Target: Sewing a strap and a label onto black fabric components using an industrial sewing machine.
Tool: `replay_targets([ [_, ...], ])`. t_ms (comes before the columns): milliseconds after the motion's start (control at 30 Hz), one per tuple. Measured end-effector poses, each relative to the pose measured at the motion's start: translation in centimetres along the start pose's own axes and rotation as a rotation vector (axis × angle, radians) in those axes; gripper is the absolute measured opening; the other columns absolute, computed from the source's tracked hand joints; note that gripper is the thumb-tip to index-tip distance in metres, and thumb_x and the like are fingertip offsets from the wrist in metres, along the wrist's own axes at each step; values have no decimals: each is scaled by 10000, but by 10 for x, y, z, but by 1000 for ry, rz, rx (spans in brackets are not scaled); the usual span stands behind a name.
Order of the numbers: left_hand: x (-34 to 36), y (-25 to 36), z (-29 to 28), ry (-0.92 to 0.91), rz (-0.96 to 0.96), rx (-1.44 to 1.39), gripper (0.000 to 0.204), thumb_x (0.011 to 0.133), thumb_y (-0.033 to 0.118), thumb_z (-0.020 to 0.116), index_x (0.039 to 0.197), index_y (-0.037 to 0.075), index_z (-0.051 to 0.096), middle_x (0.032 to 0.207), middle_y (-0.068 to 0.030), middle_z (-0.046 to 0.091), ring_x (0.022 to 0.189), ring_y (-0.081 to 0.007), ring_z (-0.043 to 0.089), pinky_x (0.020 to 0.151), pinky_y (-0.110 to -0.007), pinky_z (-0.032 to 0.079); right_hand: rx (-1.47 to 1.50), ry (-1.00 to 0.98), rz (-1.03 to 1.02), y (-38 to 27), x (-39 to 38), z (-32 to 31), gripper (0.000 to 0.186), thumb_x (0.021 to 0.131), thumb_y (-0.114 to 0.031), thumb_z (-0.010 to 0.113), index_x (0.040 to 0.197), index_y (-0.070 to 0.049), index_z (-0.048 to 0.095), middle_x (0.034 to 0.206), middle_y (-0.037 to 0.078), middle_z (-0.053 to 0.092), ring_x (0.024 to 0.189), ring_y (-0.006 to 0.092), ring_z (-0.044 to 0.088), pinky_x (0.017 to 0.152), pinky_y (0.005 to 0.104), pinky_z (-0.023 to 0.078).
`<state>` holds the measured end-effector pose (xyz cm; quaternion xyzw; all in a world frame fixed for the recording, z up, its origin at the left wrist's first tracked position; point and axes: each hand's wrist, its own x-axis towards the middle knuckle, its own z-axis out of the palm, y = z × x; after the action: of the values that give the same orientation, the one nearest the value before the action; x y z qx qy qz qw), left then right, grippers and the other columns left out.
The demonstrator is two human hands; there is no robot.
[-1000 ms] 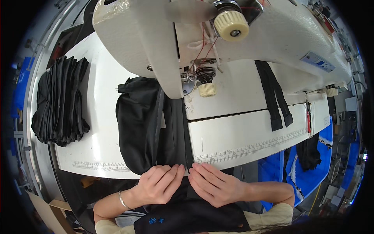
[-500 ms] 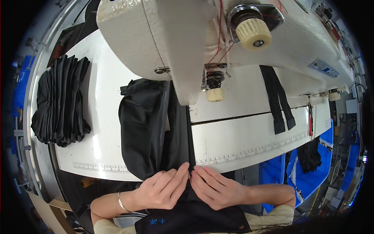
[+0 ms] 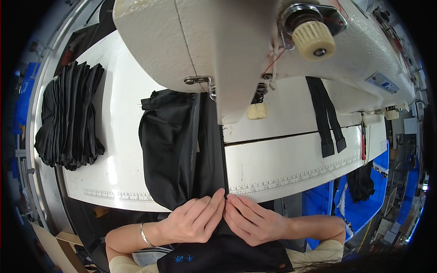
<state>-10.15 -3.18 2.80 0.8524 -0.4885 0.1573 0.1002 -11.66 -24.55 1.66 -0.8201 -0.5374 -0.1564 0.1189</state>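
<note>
So the black fabric piece [image 3: 166,141] is lying on the desk [image 3: 114,159] just left of centre, its right side running back behind the sewing machine [image 3: 154,50], its near end reaching the desk's front edge. The left hand [image 3: 193,220] and right hand [image 3: 252,223] meet there, fingers closed in a pinch on the dark strip [image 3: 224,159] along the fabric's right side. That's 2 pinches nearly touching; can't tell how tight either is.

What I'd worry about: uneven pull. If 1 hand tugs harder than the other, the strip could skew or the layers creep apart, and any seam would wander. Pull too hard from the front and the fabric might stretch or drag off line.

Also, the left part of the fabric is bunched in loose folds right beside the strip. If a fold slides under, it could get caught in the stitching. The machine's head hides the needle area from this angle, so I can't tell whether anything's trapped already.

The red thread [image 3: 276,61] could snag too if the fabric got yanked. The 2 black straps [image 3: 324,120] are well off to the right, so probably no bother.
</note>
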Motion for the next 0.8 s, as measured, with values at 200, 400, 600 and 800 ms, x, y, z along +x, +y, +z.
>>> replay_targets([
  [200, 0, -4, 1, 4, -31, -70, 269, 689, 67, 582, 905, -77, 652, 1040, -187, 633, 744, -171, 549, 597, -217, 456, 2, -13, -4, 1, 1, -1, 251, 778, -125, 543, 948, 33, 639, 1022, 166, 610, 1015, 312, 608, 898, 375, 498],
  [400, 2, -9, -1, -20, -50, -128, 274, 648, 60, 599, 886, -65, 651, 1054, -185, 632, 728, -167, 562, 594, -221, 476, 53, -74, -5, 5, 6, -5, 256, 781, -122, 535, 951, 41, 633, 1022, 164, 607, 1035, 309, 599, 931, 390, 480],
  [600, 19, -28, -2, -78, -26, -142, 292, 676, 41, 601, 949, -55, 640, 1101, -189, 620, 793, -197, 602, 651, -244, 514, -82, -94, -13, 9, 1, 10, 335, 792, -179, 502, 1000, 57, 617, 1067, 184, 591, 1065, 344, 580, 967, 443, 453],
  [800, 21, -65, 14, -22, -145, -256, 314, 620, 72, 588, 907, -52, 619, 983, -152, 617, 733, -188, 566, 598, -252, 492, -60, 76, 35, 44, 18, 46, 296, 815, -194, 493, 999, -3, 624, 1064, 138, 594, 1004, 327, 598, 912, 444, 462],
])
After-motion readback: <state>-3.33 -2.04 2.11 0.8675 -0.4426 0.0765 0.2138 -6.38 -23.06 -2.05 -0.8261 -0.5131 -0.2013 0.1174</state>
